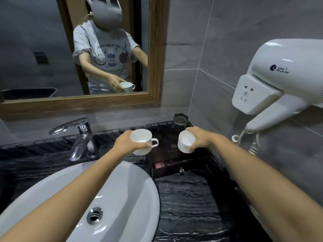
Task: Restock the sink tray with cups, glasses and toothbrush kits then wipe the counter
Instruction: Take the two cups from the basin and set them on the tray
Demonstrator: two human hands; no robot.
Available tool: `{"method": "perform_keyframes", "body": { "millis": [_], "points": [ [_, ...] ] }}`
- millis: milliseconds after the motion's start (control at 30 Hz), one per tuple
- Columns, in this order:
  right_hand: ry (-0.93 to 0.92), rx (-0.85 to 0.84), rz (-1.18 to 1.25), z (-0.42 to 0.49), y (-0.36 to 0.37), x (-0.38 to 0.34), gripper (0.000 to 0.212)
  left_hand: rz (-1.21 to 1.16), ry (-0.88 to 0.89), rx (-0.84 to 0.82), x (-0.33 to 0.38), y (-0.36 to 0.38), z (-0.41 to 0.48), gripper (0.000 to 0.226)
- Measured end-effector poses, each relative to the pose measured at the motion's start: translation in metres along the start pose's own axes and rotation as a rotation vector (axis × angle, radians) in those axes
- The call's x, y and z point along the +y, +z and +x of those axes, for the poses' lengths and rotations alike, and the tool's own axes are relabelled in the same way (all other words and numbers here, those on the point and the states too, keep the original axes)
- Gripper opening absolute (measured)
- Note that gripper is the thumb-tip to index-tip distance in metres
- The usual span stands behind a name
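Note:
My left hand (126, 143) grips a white handled cup (141, 140), upright, just above the left edge of the dark tray (167, 151). My right hand (199, 137) holds a second white cup (185, 142), tilted with its mouth toward me, over the tray's right side. The tray is a dark box with a small front drawer (174, 167) slightly open. A clear glass (180, 122) stands upside down at the tray's back right corner.
A white basin (113, 193) fills the lower left, with a chrome faucet (80, 135) behind it. The black marble counter (188, 203) runs along the right wall. A wall hair dryer (283, 81) with a coiled cord hangs at right. A wood-framed mirror (153, 67) is behind.

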State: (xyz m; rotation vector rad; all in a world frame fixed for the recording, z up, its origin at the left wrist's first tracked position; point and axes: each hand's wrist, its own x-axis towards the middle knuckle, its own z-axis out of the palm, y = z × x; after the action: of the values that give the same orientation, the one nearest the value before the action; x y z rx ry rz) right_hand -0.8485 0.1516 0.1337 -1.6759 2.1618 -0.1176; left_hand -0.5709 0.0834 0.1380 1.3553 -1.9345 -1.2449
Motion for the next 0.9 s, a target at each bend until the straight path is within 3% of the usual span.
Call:
{"method": "perform_keyframes", "body": {
  "millis": [233, 400, 900],
  "points": [
    [0.035, -0.011, -0.007, 0.028, 0.011, 0.027, 0.07, 0.001, -0.042, 0.003, -0.004, 0.022, 0.01, 0.063],
    [0.054, -0.023, -0.028, 0.042, 0.019, 0.034, 0.075, -0.037, -0.034, -0.017, -0.006, 0.03, 0.01, 0.04],
    [0.107, -0.072, -0.034, 0.054, 0.018, 0.051, 0.082, -0.021, -0.016, -0.037, -0.016, 0.045, 0.025, 0.042]
  ]
}}
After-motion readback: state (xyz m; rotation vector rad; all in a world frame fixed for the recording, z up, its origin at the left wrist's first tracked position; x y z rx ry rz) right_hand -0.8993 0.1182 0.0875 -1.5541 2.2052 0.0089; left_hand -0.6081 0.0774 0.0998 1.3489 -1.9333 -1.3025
